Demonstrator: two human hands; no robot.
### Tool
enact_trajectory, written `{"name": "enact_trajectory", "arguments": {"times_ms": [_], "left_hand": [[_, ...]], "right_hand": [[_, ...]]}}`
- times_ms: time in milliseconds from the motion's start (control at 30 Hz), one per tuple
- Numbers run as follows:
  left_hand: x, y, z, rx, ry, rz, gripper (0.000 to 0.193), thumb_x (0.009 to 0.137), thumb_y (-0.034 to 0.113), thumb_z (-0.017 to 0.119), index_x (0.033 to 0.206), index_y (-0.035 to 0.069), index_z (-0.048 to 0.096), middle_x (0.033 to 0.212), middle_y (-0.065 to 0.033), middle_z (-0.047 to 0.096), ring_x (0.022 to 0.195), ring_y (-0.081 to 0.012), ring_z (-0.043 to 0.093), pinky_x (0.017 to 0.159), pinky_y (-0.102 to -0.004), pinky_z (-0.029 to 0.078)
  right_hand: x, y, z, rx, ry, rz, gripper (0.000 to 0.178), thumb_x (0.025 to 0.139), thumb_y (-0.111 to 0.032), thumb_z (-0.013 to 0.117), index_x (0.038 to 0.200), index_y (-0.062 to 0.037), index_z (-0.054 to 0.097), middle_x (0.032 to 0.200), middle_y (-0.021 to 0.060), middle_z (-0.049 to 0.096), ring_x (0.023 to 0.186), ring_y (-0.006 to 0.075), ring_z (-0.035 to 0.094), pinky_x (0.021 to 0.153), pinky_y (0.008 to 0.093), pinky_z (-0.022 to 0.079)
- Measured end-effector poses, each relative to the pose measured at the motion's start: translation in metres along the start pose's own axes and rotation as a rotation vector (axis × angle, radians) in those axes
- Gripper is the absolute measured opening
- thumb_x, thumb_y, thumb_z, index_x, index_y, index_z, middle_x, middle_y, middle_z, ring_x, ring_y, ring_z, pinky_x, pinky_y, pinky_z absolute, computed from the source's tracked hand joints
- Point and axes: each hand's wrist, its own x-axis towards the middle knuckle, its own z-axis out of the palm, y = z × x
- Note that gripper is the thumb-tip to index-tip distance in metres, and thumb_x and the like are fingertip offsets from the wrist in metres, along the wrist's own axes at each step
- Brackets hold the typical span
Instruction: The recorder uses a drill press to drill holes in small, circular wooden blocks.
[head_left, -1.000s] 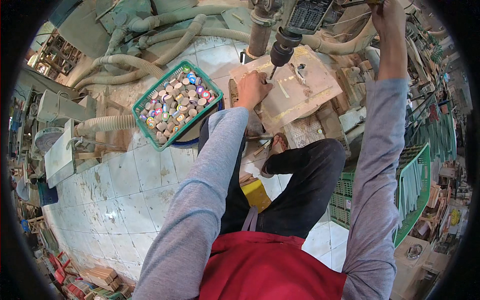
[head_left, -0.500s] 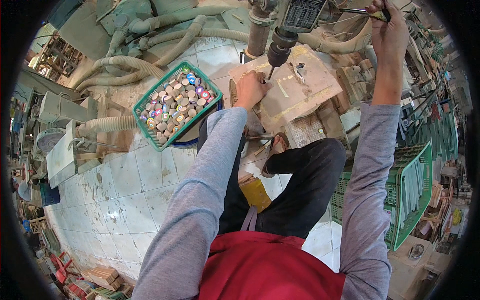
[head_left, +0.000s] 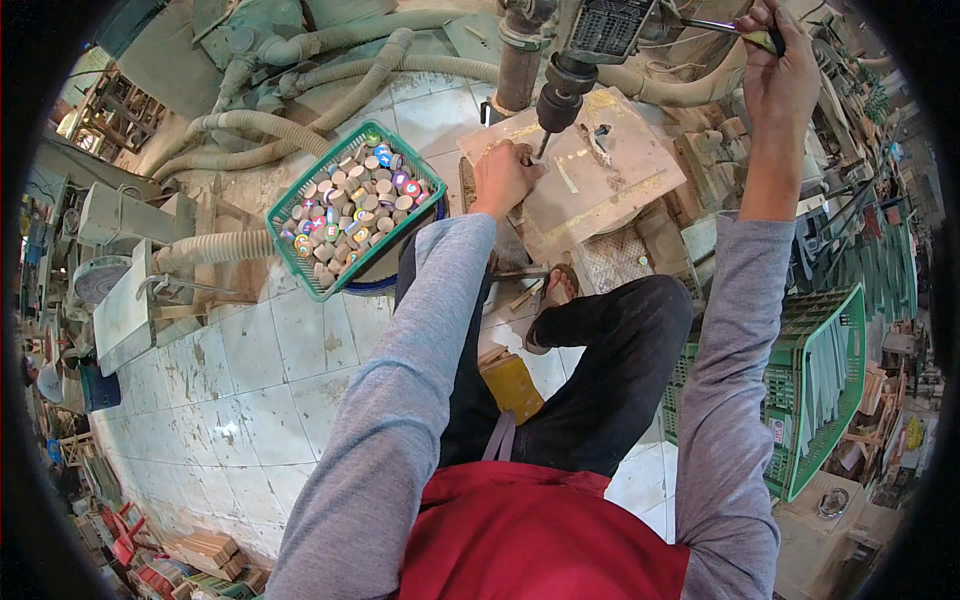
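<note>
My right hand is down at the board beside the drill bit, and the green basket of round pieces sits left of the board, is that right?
Not quite: the head view shows the left hand down at the board beside the drill bit; the right hand is up on the lever.

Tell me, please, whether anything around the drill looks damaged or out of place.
The board under the drill looks damaged: a ragged, dark gouge breaks its otherwise flat surface, right of the bit. The floor tiles on the left look odd too, blotched with brownish patches; whether chipped or just dirty, I cannot tell.
</note>
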Motion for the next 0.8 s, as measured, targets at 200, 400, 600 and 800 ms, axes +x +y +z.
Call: {"name": "enact_trajectory", "arguments": {"times_ms": [200,400,600,800], "left_hand": [[0.002,-0.001,0.001,0.07,-0.027,-0.004,0.041,0.072,0.036,0.079,0.102,0.008,0.073,0.093,-0.0121,0.068,0.092,-0.0305,0.065,0.08,-0.0416,0.05],[0.002,-0.003,0.005,0.034,0.028,0.031,0.032,0.073,0.031,0.078,0.096,0.01,0.073,0.094,-0.0146,0.069,0.09,-0.0332,0.067,0.079,-0.0428,0.051],[0.0,0.004,0.0,0.033,0.009,-0.039,0.03,0.074,0.029,0.077,0.097,0.01,0.074,0.088,-0.0147,0.071,0.085,-0.034,0.068,0.077,-0.0422,0.052],[0.001,0.006,-0.004,-0.023,-0.067,-0.08,0.034,0.072,0.033,0.078,0.095,0.008,0.073,0.089,-0.0174,0.07,0.088,-0.0348,0.067,0.078,-0.0432,0.05]], "right_hand": [[0.007,0.023,-0.033,0.621,-0.007,0.125,0.029,0.099,-0.018,0.051,0.117,0.004,0.056,0.083,0.0063,0.059,0.072,0.0163,0.059,0.069,0.0282,0.05],[-0.024,0.015,-0.033,-0.092,-0.061,-0.056,0.038,0.097,-0.011,0.042,0.125,0.0135,0.049,0.108,0.0264,0.065,0.102,0.0348,0.067,0.092,0.0371,0.055],[-0.058,0.01,-0.023,-0.111,-0.12,-0.09,0.027,0.099,-0.009,0.039,0.112,0.0073,0.057,0.102,0.0168,0.067,0.1,0.0267,0.068,0.084,0.0339,0.059],[-0.076,0.016,-0.025,-0.078,-0.067,-0.07,0.031,0.099,-0.01,0.035,0.116,0.0092,0.053,0.106,0.022,0.066,0.101,0.0306,0.067,0.085,0.0357,0.059]]}}
